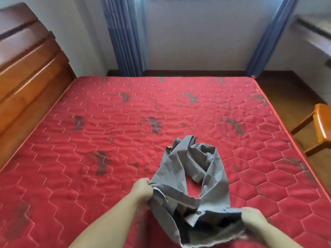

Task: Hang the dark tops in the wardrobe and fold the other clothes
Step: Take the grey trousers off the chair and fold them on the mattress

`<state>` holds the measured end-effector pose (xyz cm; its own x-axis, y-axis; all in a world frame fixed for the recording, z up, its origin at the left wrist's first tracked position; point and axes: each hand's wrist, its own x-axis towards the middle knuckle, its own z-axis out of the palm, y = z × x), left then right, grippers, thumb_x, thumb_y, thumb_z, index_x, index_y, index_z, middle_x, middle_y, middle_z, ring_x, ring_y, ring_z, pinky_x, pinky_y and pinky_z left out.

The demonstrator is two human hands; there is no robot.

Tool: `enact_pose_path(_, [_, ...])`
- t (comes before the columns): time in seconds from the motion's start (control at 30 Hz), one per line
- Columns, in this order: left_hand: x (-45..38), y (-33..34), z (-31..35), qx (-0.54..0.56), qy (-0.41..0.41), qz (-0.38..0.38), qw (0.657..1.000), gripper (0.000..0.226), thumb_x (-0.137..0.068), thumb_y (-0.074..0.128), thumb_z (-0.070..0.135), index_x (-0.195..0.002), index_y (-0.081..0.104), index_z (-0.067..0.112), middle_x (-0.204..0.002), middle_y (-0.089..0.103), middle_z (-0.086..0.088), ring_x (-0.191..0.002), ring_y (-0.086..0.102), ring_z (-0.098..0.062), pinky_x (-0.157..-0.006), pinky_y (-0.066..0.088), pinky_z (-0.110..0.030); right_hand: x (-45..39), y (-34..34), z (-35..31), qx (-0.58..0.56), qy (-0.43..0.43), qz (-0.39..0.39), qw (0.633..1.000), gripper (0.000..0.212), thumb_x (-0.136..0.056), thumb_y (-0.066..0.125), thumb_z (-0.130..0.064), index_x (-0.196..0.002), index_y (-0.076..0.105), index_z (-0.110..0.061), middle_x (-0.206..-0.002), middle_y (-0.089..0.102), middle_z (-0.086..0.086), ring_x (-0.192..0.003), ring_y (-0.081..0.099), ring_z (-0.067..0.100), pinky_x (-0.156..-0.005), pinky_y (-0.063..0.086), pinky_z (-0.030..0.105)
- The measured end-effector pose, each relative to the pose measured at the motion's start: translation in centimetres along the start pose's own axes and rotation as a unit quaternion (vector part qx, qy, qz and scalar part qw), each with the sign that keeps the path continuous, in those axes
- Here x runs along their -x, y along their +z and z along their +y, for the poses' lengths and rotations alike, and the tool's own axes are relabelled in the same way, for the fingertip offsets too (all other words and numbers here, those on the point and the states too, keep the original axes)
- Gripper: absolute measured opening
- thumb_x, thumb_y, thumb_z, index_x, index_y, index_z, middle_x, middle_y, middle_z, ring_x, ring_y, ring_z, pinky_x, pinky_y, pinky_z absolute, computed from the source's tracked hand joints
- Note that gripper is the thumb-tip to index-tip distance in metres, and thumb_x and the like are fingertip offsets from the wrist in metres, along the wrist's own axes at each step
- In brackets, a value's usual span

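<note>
A crumpled pair of grey trousers (pixel 195 178) lies on the red quilted mattress (pixel 107 133), its legs bunched up toward the middle of the bed and its waistband near me. My left hand (pixel 142 189) grips the left side of the waistband. My right hand (pixel 254 221) grips the right side, with the open waist stretched between the two hands. No dark tops and no wardrobe are in view.
A wooden headboard (pixel 26 68) rises along the left of the bed. Blue curtains (pixel 125 36) hang at the far wall. A wooden chair (pixel 318 126) stands on the floor off the mattress's right edge.
</note>
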<state>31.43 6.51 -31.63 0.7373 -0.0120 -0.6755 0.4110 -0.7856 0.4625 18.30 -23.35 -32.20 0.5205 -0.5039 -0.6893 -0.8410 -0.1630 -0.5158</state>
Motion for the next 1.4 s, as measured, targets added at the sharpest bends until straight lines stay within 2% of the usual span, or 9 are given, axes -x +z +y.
enact_pose_path(0.1, [-1.9, -7.7, 11.0, 0.263, 0.069, 0.116, 0.955, 0.031, -0.083, 0.030, -0.007, -0.073, 0.050, 0.015, -0.082, 0.054, -0.015, -0.076, 0.054, -0.026, -0.070, 0.055, -0.052, -0.7, -3.4, -13.0, -0.150, -0.074, 0.033, 0.985, 0.029, -0.083, 0.059, 0.010, -0.104, 0.065, -0.008, -0.100, 0.065, 0.019, -0.075, 0.061, 0.031, -0.050, 0.057, 0.036])
enact_pose_path(0.27, [4.5, -25.9, 29.2, 0.505, 0.330, 0.180, 0.777, 0.034, -0.090, 0.028, -0.006, -0.077, 0.047, 0.019, -0.078, 0.051, -0.010, -0.065, 0.054, -0.025, -0.060, 0.054, -0.044, 6.3, -15.9, -38.3, -0.242, -0.354, 0.295, 0.854, 0.042, -0.064, 0.035, -0.013, -0.086, 0.068, -0.027, -0.103, 0.072, 0.006, -0.099, 0.066, 0.026, -0.091, 0.054, 0.038])
enact_pose_path(0.47, [15.3, -38.1, 37.6, 0.491, 0.494, 0.228, 0.680, 0.040, -0.078, 0.029, -0.009, -0.068, 0.051, 0.022, -0.060, 0.053, 0.005, -0.050, 0.052, -0.011, -0.046, 0.041, -0.019, 19.3, -25.3, -48.7, -0.266, -0.525, 0.356, 0.726, 0.053, -0.068, 0.030, -0.003, -0.094, 0.068, -0.028, -0.089, 0.064, -0.002, -0.081, 0.060, 0.011, -0.057, 0.044, 0.012])
enact_pose_path(0.57, [16.6, -39.0, 37.6, 0.466, 0.509, 0.260, 0.675, 0.039, -0.069, 0.031, -0.008, -0.065, 0.054, 0.023, -0.055, 0.057, 0.007, -0.055, 0.056, -0.013, -0.051, 0.042, -0.021, 21.1, -25.4, -48.6, -0.240, -0.553, 0.369, 0.707, 0.052, -0.073, 0.030, 0.001, -0.096, 0.069, -0.025, -0.094, 0.064, 0.003, -0.092, 0.060, 0.019, -0.072, 0.050, 0.024])
enact_pose_path(0.7, [13.1, -35.7, 33.3, 0.341, 0.470, 0.306, 0.754, 0.025, -0.066, 0.039, 0.007, -0.066, 0.052, 0.028, -0.068, 0.052, 0.002, -0.066, 0.050, -0.018, -0.050, 0.039, -0.023, 17.7, -21.6, -43.3, -0.116, -0.510, 0.372, 0.767, 0.040, -0.078, 0.039, -0.008, -0.101, 0.071, -0.017, -0.092, 0.063, 0.004, -0.092, 0.056, 0.020, -0.089, 0.047, 0.032])
enact_pose_path(0.9, [-0.6, -21.8, 18.2, 0.172, 0.289, 0.381, 0.861, 0.026, -0.077, 0.049, -0.006, -0.075, 0.059, 0.018, -0.073, 0.063, -0.001, -0.079, 0.058, -0.025, -0.061, 0.035, -0.026, 3.0, -11.0, -26.0, 0.147, -0.312, 0.215, 0.914, 0.033, -0.074, 0.047, 0.000, -0.088, 0.070, -0.020, -0.082, 0.070, 0.011, -0.064, 0.068, 0.031, -0.054, 0.058, 0.037])
enact_pose_path(1.1, [-9.7, -3.1, -3.3, -0.116, 0.225, 0.170, 0.952, 0.052, -0.067, 0.045, -0.009, -0.094, 0.072, 0.026, -0.111, 0.066, -0.002, -0.107, 0.063, -0.023, -0.089, 0.048, -0.029, -8.0, 1.6, -3.7, 0.495, -0.208, 0.095, 0.838, 0.049, -0.082, 0.042, -0.020, -0.126, 0.045, -0.041, -0.112, 0.066, 0.002, -0.100, 0.066, 0.027, -0.072, 0.047, 0.033])
enact_pose_path(1.23, [-10.7, 7.2, -14.2, -0.349, 0.196, 0.024, 0.916, 0.048, -0.083, 0.052, 0.004, -0.116, 0.061, 0.037, -0.124, 0.055, 0.007, -0.113, 0.058, -0.023, -0.088, 0.045, -0.032, -10.4, 8.5, 9.0, 0.537, -0.193, 0.013, 0.821, 0.066, -0.086, 0.037, -0.020, -0.142, 0.022, -0.052, -0.121, 0.062, 0.002, -0.105, 0.064, 0.024, -0.080, 0.047, 0.033])
enact_pose_path(1.4, [-10.1, 14.2, -22.3, -0.422, 0.154, 0.014, 0.893, 0.045, -0.087, 0.046, 0.008, -0.122, 0.047, 0.036, -0.121, 0.048, 0.002, -0.108, 0.057, -0.028, -0.083, 0.044, -0.038, -10.7, 12.2, 18.7, 0.555, -0.167, -0.033, 0.814, 0.070, -0.087, 0.036, -0.024, -0.147, 0.008, -0.049, -0.120, 0.061, -0.002, -0.104, 0.062, 0.021, -0.073, 0.044, 0.033])
